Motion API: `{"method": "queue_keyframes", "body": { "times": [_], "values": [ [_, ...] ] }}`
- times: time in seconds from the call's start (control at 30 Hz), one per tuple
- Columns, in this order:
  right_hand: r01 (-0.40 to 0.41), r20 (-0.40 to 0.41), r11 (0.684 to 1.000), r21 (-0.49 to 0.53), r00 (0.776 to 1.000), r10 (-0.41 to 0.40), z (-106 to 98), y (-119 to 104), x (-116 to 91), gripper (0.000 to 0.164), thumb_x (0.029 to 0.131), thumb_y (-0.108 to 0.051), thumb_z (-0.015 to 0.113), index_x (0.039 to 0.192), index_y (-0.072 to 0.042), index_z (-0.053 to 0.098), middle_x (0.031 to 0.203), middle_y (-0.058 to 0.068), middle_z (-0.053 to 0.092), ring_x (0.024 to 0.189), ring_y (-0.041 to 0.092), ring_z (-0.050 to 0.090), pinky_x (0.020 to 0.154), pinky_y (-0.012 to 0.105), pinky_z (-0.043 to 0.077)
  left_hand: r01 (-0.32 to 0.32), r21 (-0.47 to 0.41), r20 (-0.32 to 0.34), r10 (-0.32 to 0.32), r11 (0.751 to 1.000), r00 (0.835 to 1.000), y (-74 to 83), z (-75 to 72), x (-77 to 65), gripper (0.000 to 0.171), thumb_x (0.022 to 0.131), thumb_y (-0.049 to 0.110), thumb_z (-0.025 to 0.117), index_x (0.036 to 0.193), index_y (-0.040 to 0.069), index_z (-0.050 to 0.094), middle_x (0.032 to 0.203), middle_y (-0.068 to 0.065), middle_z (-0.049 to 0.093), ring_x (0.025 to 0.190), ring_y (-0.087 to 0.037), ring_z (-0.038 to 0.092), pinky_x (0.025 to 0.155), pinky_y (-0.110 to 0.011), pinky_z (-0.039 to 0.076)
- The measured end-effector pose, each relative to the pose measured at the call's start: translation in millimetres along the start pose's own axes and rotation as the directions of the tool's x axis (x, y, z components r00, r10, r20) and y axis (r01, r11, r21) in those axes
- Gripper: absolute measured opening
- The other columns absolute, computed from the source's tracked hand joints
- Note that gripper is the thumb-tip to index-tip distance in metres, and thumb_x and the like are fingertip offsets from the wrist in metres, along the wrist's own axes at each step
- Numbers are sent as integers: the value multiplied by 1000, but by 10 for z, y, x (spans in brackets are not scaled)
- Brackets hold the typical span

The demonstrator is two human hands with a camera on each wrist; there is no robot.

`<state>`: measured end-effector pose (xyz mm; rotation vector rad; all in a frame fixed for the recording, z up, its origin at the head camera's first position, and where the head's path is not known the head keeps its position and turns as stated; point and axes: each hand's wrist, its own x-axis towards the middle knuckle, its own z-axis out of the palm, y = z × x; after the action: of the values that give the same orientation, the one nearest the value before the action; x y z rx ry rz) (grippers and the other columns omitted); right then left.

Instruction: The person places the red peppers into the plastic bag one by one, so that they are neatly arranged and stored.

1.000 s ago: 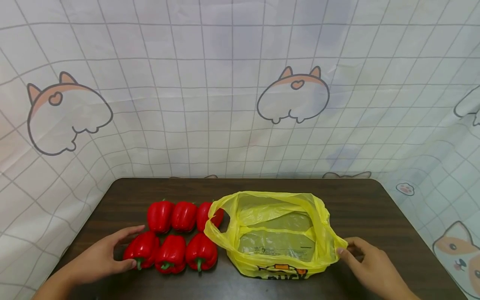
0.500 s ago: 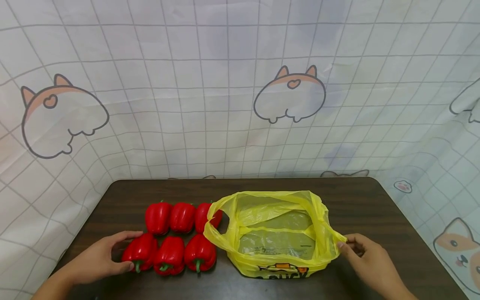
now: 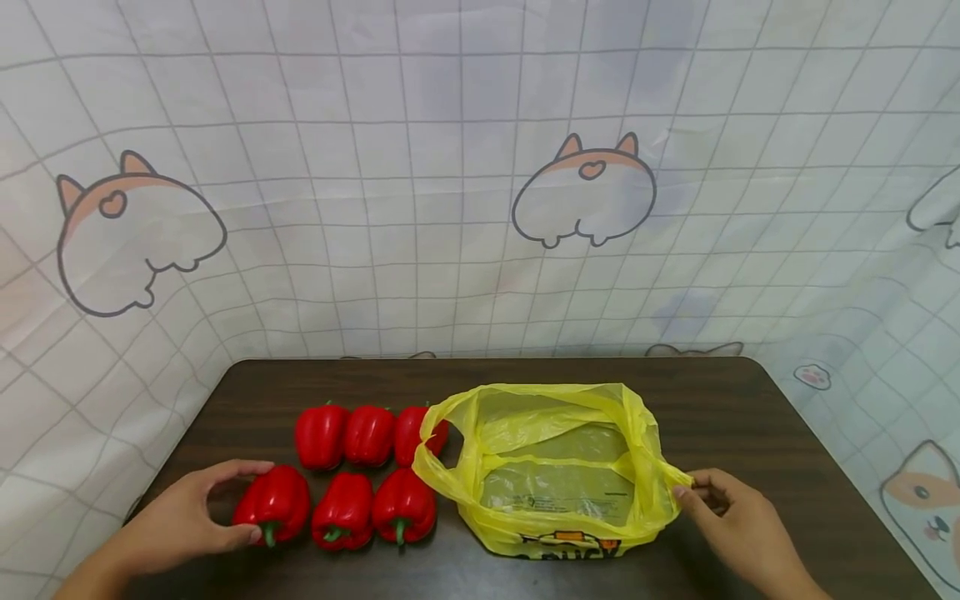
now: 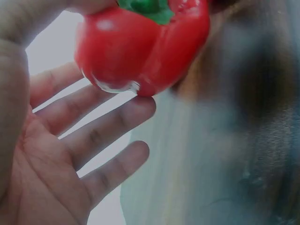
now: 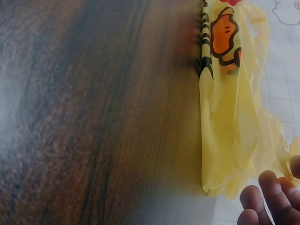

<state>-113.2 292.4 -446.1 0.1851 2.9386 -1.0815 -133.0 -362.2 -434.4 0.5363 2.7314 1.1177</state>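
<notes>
My left hand [image 3: 180, 518] holds a glossy red bell pepper [image 3: 272, 502] with a green stem, at the front left of the group. Seen from the left wrist, the thumb and a finger take the pepper [image 4: 126, 51] from opposite sides, while the lower fingers spread out straight. Two more peppers sit to its right, the nearer one [image 3: 342, 510] a small gap away. My right hand [image 3: 738, 521] pinches the right-side handle of a yellow plastic bag [image 3: 637, 533]. The bag's mouth gapes upward, and its left handle [image 3: 435, 475] droops toward the peppers.
Behind the front peppers stands a back row of three, the left one [image 3: 321, 437] whole in view, the right one [image 3: 422, 433] partly behind the bag handle. All rest on a dark wooden table [image 3: 735, 417]. A patterned cloth [image 3: 450, 275] hangs around its far and side edges.
The front-left pepper has shifted left in my left hand, opening a gap to its neighbour. My right hand keeps its pinch on the bag, which stays about where it was.
</notes>
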Motion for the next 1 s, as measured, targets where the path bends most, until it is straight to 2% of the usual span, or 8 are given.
{"method": "queue_keyframes", "body": {
  "times": [0.13, 0.27, 0.63, 0.87, 1.0],
  "values": [
    [-5, 0, 1000, 2, 1000, 5, -2, 6, 2, 50, 99, -48, 66, 122, -4, 67, 97, -2, 71, 84, 16, 64, 67, 33, 51, -2, 58, -89, 7, 998, 996, 94, -34, -22, 66, 81, 28, 89, 138, 12, 58, 127, -1, 66, 106, -5, 63, 80, -30, 56],
    [-6, 1, 1000, 2, 1000, 6, -6, 7, 6, 51, 99, -49, 65, 122, -3, 67, 97, -1, 71, 84, 15, 64, 66, 33, 51, -35, 104, -153, 51, 994, 987, 210, -41, -7, 67, 78, 29, 92, 136, 18, 61, 123, 6, 68, 104, -6, 64, 83, -29, 55],
    [-1, -1, 1000, 7, 1000, 1, 13, 0, 11, 47, 99, -45, 66, 120, -2, 67, 94, -1, 70, 81, 16, 63, 61, 31, 49, -145, 123, -186, 166, 982, 968, 551, -36, 132, 68, 74, 28, 95, 133, 28, 62, 120, 11, 67, 102, -10, 64, 83, -28, 54],
    [7, -1, 1000, 2, 1000, -7, 22, 4, 15, 47, 99, -46, 66, 119, -3, 67, 94, -1, 70, 81, 16, 62, 61, 31, 49, -144, 131, -199, 169, 981, 965, 690, 6, 219, 71, 73, 31, 95, 135, 29, 62, 123, 13, 66, 102, -9, 64, 85, -30, 53],
    [3, 3, 1000, 3, 1000, -3, 25, 13, 16, 48, 99, -46, 66, 119, -3, 67, 95, -1, 70, 82, 16, 62, 62, 32, 49, -158, 107, -209, 177, 982, 962, 744, 45, 277, 71, 73, 30, 95, 135, 30, 61, 124, 13, 65, 102, -10, 64, 86, -29, 53]
  ]
}}
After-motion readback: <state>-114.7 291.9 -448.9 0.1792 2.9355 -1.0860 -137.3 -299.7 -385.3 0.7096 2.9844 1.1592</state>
